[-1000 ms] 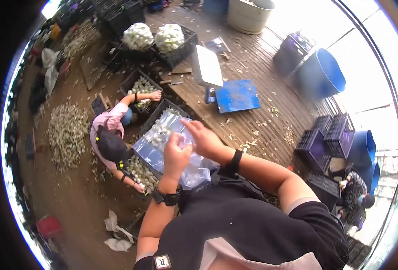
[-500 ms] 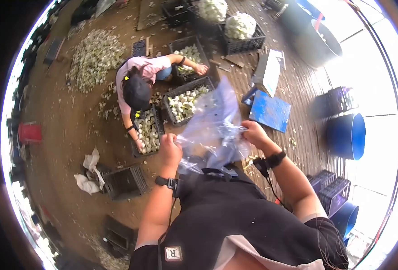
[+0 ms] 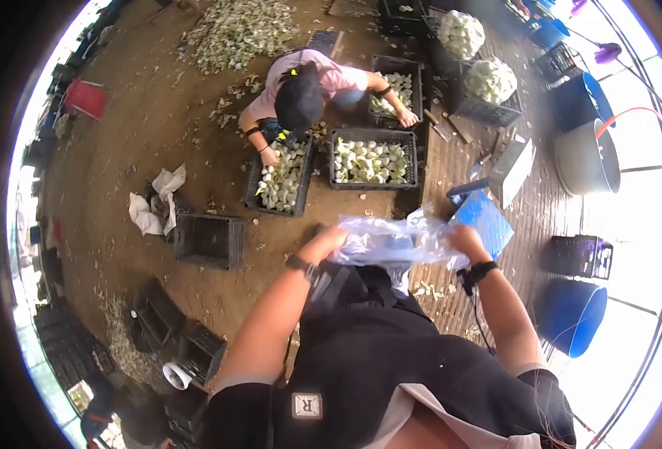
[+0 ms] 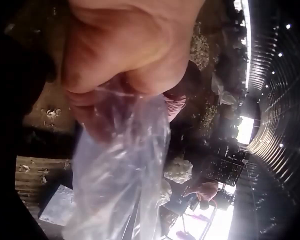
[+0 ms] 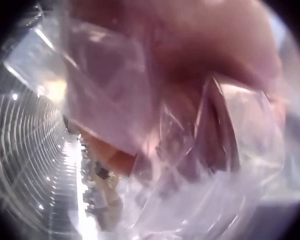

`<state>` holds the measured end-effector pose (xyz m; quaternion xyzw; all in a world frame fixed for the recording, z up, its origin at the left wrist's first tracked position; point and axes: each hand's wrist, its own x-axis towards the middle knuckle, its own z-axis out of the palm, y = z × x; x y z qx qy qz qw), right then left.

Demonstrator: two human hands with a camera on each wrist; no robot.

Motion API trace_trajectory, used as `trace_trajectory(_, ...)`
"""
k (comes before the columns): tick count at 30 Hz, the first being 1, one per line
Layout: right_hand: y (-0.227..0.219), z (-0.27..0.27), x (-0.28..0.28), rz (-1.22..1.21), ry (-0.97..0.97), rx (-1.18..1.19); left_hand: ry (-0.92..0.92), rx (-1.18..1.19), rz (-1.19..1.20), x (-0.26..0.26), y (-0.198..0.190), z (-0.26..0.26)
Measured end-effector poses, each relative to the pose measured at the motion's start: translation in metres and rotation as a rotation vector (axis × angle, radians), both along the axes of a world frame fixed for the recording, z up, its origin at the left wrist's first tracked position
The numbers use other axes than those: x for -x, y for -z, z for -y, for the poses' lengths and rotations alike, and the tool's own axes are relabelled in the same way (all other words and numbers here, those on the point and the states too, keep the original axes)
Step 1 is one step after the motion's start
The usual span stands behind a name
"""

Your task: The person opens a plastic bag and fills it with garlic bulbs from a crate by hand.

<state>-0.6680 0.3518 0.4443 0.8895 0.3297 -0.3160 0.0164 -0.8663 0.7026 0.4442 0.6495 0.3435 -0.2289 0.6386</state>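
A clear plastic bag (image 3: 394,241) is stretched between both hands in front of my black shirt. My left hand (image 3: 329,241) grips its left end, and in the left wrist view the bag (image 4: 122,175) hangs from curled fingers (image 4: 97,107). My right hand (image 3: 464,241) grips the right end; the right wrist view shows crumpled plastic (image 5: 190,165) wrapped over that hand's fingers (image 5: 200,55).
A crouching person in a pink shirt (image 3: 301,82) sorts white pieces in black crates (image 3: 374,161) (image 3: 280,179). An empty crate (image 3: 208,241) stands left. A blue scale platform (image 3: 488,218), blue barrels (image 3: 570,318), a grey tub (image 3: 587,159) and heaps of husks (image 3: 237,30) surround.
The bag went from being held up and loose to being pulled out flat and level between the two hands. My view swung, so the crates and the person now lie further ahead.
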Motion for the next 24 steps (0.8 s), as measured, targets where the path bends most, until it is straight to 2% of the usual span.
trace_trajectory(1,0.012,-0.001,-0.026,0.089,-0.023,0.010,0.075,-0.091,0.188,-0.013,0.008,-0.001)
trace_trajectory(2,0.007,-0.001,-0.045,0.094,0.386,-0.230,0.093,-0.152,0.254,-0.038,0.006,-0.010)
trace_trajectory(3,-0.044,-0.019,-0.051,0.383,0.347,-0.331,0.114,-0.215,0.317,-0.059,0.002,-0.017)
trace_trajectory(4,-0.072,-0.017,-0.074,0.333,0.362,-0.574,0.025,-0.328,0.407,-0.071,-0.055,-0.013)
trace_trajectory(5,-0.132,-0.021,-0.063,0.398,0.418,-0.716,-0.062,-0.437,0.495,-0.080,-0.137,-0.006)
trace_trajectory(6,-0.162,-0.010,-0.062,0.696,0.270,-0.695,-0.131,-0.508,0.755,-0.082,-0.184,-0.001)
trace_trajectory(7,-0.185,-0.001,-0.052,0.814,0.261,-0.755,-0.207,-0.582,1.017,-0.079,-0.213,0.003)
trace_trajectory(9,-0.193,0.018,-0.014,0.791,0.337,-0.946,-0.152,-0.583,1.337,-0.065,-0.228,0.008)
trace_trajectory(11,-0.133,0.022,0.028,0.479,0.451,-1.009,0.057,-0.832,1.592,-0.052,-0.200,0.011)
trace_trajectory(12,-0.084,0.025,0.054,0.241,0.505,-0.863,0.317,-0.794,1.227,-0.039,-0.142,0.026)
trace_trajectory(13,-0.041,0.026,0.085,0.083,0.514,-0.510,0.554,-0.718,0.861,-0.014,-0.043,0.051)
trace_trajectory(14,0.001,0.026,0.116,-0.068,0.427,-0.137,0.758,-0.494,0.576,0.025,0.014,0.051)
trace_trajectory(15,0.031,0.035,0.144,-0.129,0.129,0.149,0.949,-0.327,0.261,0.064,0.070,0.050)
trace_trajectory(16,0.041,0.031,0.166,-0.127,0.272,0.123,0.648,-0.445,0.195,0.086,0.063,0.049)
trace_trajectory(17,0.053,0.035,0.179,-0.205,0.323,0.032,0.609,-0.388,0.112,0.092,0.045,0.030)
trace_trajectory(18,0.020,0.002,0.189,-0.181,0.469,0.105,0.347,-0.282,0.182,0.116,0.064,0.024)
trace_trajectory(19,0.014,-0.010,0.194,-0.270,0.600,0.056,0.097,0.104,0.363,0.141,0.093,0.019)
trace_trajectory(20,0.011,-0.021,0.195,-0.391,0.662,0.063,0.050,0.092,0.295,0.155,0.084,0.002)
trace_trajectory(21,0.011,-0.031,0.192,-0.504,0.719,0.057,0.123,-0.014,0.186,0.160,0.064,-0.021)
trace_trajectory(22,0.024,-0.030,0.196,-0.528,0.648,0.087,0.199,-0.118,0.076,0.169,0.051,-0.042)
trace_trajectory(23,0.047,-0.024,0.205,-0.555,0.579,0.121,0.390,-0.354,-0.231,0.197,0.082,-0.046)
trace_trajectory(24,0.066,-0.021,0.209,-0.580,0.503,0.152,0.551,-0.393,-0.418,0.195,0.049,-0.058)
